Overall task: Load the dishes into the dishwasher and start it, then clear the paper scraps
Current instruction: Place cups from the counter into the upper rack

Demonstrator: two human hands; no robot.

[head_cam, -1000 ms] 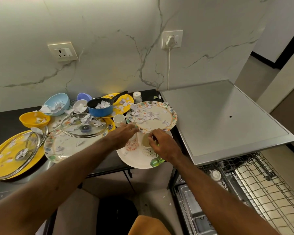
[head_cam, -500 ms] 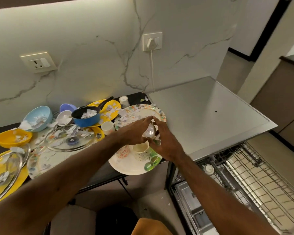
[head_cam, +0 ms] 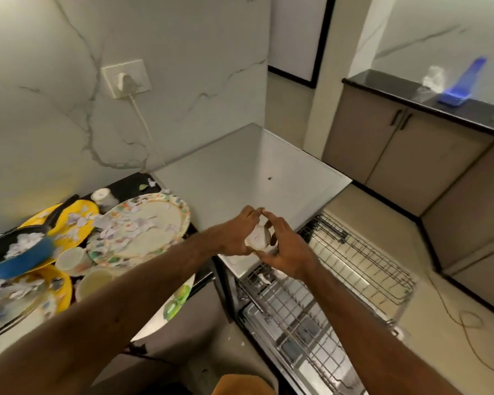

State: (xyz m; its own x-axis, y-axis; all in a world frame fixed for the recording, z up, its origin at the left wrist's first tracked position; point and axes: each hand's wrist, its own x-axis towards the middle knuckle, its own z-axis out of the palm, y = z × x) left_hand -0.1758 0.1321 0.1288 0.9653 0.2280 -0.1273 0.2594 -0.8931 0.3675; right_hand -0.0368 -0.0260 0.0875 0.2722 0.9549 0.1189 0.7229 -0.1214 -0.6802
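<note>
Room is opening on the right; clutter is crowding the left.

The dishwasher top point(head_cam: 240, 172) is lying flat and open; the pulled-out wire rack point(head_cam: 362, 260) under its near edge is gaping upward. The left hand point(head_cam: 237, 235) and right hand point(head_cam: 285, 252), gripping a small cup point(head_cam: 257, 239), are filling the air over that edge. On the left counter point(head_cam: 131, 182), a floral plate point(head_cam: 143, 223), blue pan point(head_cam: 17, 258) and mugs point(head_cam: 69, 259) are crowding together.

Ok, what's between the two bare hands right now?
A small white cup-like dish, gripped by the left hand and right hand together, shown in the head view.
</note>
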